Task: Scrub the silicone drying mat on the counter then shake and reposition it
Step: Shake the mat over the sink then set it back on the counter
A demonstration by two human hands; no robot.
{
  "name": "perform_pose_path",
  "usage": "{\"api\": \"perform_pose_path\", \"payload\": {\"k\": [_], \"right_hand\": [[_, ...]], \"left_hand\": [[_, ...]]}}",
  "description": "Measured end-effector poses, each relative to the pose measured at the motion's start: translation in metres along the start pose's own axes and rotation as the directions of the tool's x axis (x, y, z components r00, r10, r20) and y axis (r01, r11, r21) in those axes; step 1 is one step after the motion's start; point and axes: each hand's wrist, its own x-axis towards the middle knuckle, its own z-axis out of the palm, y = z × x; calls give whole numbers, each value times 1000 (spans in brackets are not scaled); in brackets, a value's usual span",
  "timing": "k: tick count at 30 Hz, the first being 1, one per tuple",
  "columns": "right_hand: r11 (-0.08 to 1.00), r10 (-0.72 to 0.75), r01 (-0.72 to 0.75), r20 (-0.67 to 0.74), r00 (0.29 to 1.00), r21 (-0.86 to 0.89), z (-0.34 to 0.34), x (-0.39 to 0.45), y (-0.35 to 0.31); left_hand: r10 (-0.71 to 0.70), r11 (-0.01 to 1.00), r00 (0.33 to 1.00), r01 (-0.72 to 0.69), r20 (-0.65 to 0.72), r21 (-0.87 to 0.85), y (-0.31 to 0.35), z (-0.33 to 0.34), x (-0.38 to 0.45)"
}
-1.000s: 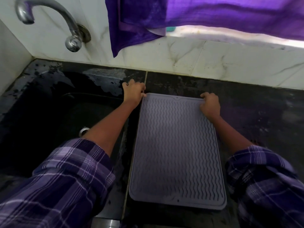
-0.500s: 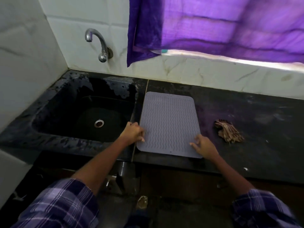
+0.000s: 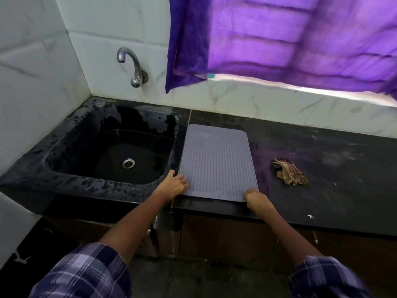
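Head view: the mat (image 3: 217, 162) lies flat on the table (image 3: 322, 160), long axis running away from the person. The left hand (image 3: 173, 186) presses its near-left corner, fingers spread; the right hand's (image 3: 255, 198) grip curls onto the near-right corner.

There is one view only, from a wide-angle camera on the person's head, looking forward and steeply down from in front of the counter (image 3: 322, 168) and above its front edge. It faces the tiled back wall, taking in the sink (image 3: 107, 160) at the counter's left end, the tap (image 3: 133, 67) above it and the purple curtain (image 3: 290, 39) at upper right. Both forearms reach in from the bottom, so the counter's front edge lies near, while its back edge and wall sit farther off, bowed by the lens.
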Motion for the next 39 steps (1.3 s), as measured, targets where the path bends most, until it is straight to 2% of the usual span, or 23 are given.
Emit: {"api": "perform_pose_path", "payload": {"k": [3,8,15,39], "right_hand": [[999,46,-48,42,998,27,-3,6,-6],[988,114,-121,82,990,92,-9,8,-10],[988,138,-144,113,984,50,-16,10,-16],[981,150,-156,60,987,111,-10,-2,-22]], "left_hand": [[14,998,999,-17,50,53,1,-3,8],[35,999,995,-31,95,-36,-7,-6,9],[62,998,997,-63,56,20,0,11,9],[67,996,990,-74,120,50,-4,5,13]]}}
